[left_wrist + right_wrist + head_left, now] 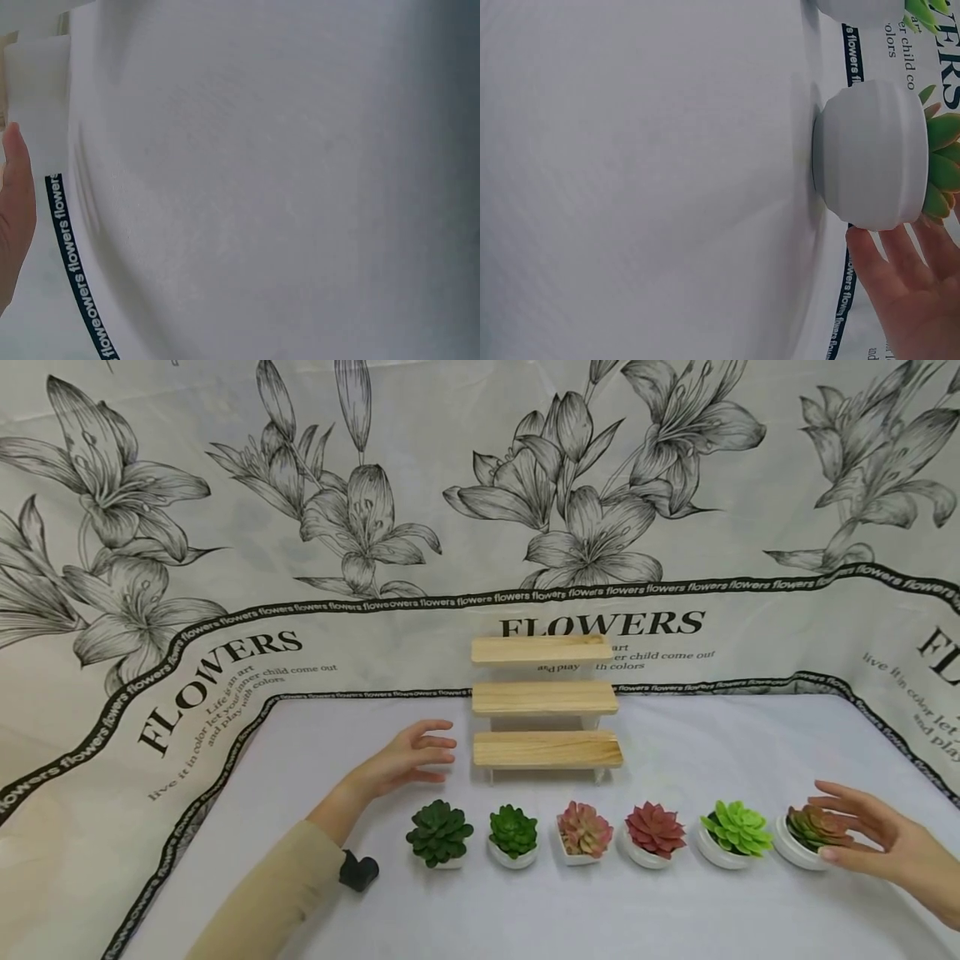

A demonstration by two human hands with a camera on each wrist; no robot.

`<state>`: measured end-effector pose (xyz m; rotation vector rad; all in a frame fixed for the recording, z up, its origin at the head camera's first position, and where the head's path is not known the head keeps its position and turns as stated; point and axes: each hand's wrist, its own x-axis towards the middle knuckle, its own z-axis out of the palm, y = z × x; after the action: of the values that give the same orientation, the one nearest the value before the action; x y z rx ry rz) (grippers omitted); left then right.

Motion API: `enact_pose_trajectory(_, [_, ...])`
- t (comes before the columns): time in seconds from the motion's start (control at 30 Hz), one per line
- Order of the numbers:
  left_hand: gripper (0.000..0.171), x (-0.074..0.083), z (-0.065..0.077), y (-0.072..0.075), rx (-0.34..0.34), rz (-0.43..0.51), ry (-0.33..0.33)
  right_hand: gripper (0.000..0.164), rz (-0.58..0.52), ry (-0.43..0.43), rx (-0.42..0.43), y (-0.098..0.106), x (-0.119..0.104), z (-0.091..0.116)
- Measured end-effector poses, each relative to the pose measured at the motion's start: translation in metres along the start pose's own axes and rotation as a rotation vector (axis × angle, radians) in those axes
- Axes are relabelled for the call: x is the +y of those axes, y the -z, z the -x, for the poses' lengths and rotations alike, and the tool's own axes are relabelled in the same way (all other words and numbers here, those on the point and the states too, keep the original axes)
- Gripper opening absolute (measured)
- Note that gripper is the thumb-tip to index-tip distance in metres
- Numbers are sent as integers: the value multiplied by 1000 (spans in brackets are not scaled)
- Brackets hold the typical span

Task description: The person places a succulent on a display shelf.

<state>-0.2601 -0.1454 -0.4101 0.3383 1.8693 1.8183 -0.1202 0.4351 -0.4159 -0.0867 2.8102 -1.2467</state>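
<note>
At the right end of a row of potted succulents, my right hand (881, 835) is spread around a red-green succulent (816, 827) in a round white pot (874, 155). The thumb lies in front of the pot's rim and the fingers reach over the leaves' far side. In the right wrist view the fingertips (862, 244) are right at the pot's side, and the pot stands upright on the table. My left hand (405, 760), fingers loosely spread and holding nothing, hovers left of a three-tier wooden stand (547, 749). Only an edge of that hand (15, 214) shows in the left wrist view.
Left of the red-green one stand a bright green succulent (738, 828), a red one (655, 831), a pink one (584, 829), a green one (513, 831) and a dark green one (440, 832). A flower-printed cloth (420, 643) hangs behind the white table (525, 918).
</note>
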Motion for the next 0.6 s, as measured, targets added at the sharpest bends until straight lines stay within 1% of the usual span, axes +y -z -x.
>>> enact_pose_trajectory(0.17, [60, 1, -5, -6, -10, -26, 13, 81, 6, -30, -32, -1, 3, -3])
enact_pose_trajectory(0.3, [60, 0, -8, -10, -45, -25, 13, 81, 10, -45, -29, -1, 4, -5])
enact_pose_trajectory(0.43, [58, -2, -12, -15, -74, -9, 15, 81, 21, -87, -39, -1, 7, -6])
enact_pose_trajectory(0.6, [58, -4, -16, -20, -57, 11, 46, 83, 10, -168, -82, -1, 9, -9])
